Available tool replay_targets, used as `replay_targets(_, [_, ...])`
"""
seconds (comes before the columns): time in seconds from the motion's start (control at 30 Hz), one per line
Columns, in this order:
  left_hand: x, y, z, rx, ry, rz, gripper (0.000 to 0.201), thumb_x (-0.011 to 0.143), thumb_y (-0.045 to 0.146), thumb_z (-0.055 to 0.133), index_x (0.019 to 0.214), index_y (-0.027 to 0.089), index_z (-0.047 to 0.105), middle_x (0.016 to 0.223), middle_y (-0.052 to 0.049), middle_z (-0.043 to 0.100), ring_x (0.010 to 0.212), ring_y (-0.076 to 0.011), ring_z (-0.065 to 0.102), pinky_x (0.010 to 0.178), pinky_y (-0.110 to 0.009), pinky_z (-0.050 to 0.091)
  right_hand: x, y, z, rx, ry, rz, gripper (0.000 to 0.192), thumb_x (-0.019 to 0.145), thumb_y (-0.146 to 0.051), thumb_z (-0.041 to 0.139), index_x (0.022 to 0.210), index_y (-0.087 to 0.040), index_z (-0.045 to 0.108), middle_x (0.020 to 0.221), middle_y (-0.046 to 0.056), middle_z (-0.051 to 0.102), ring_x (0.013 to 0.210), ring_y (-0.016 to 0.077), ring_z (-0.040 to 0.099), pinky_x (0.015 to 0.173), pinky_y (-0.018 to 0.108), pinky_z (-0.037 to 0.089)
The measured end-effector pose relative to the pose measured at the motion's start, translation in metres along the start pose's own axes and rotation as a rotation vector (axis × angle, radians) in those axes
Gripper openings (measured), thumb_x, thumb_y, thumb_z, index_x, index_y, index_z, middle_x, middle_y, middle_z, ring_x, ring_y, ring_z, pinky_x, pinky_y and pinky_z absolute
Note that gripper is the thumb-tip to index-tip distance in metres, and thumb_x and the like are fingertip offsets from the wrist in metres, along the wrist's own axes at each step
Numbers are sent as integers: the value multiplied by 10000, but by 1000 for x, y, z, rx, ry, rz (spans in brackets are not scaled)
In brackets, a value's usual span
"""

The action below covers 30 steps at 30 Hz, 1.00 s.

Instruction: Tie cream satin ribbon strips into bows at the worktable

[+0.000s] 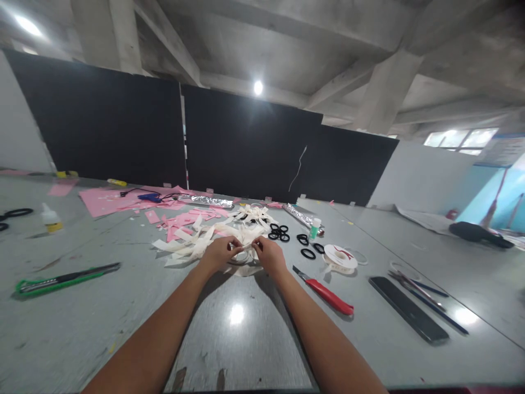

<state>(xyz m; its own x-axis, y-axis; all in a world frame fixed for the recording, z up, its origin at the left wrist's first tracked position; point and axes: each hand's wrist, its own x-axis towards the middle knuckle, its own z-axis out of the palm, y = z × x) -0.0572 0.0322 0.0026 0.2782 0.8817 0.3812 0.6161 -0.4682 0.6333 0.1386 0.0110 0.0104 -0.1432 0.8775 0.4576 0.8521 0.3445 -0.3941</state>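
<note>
Both hands are meeting at the tabletop's (pixel 246 339) centre: left hand (pixel 221 251) and right hand (pixel 268 254) are each pinching, w/ grip clenched, 1 end of a short cream ribbon strip (pixel 247 247) stretched btwn them, right above a pile of cream ribbon loops (pixel 197 243). Lying just right of the right hand are a red-handled knife (pixel 326 293), a ribbon spool (pixel 340 257) & several black rings (pixel 279 232), w/ a black ruler (pixel 408 309) farther right. Resting well apart on the left are a green utility knife (pixel 61 279), a glue bottle (pixel 51 218) & pink paper scraps (pixel 110 200).
</note>
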Motion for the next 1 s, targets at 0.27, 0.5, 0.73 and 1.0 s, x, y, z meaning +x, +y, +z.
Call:
replay_targets(0.27, [-2,2,-1,-40,-3,24,282,764,467,580,796,188,613,751,-11,637,662,-157,545,617,-261,374,3,8,0,-60,8,26,149,892,-310,509,947,-237,627,849,17,691,773,150,590,629,242,297])
replay_targets(0.5, [-1,4,2,-210,-52,76,270,806,437,505,806,172,556,763,-7,581,694,-147,516,625,-249,380,5,12,1,-79,23,8,147,894,-302,498,956,-241,616,883,20,688,796,157,591,639,245,304])
replay_targets(0.73, [0,2,-14,-254,250,17,295,779,463,564,785,169,587,747,-3,598,658,-129,518,630,-237,397,7,17,-8,45,65,72,179,884,-311,494,956,-230,636,795,5,668,711,146,572,604,231,310])
replay_targets(1.0, [-3,9,-13,-220,286,31,266,760,425,622,830,179,693,813,-20,685,638,-130,543,653,-246,430,3,7,-2,90,57,12,180,877,-326,510,956,-234,644,782,4,658,686,139,553,618,225,323])
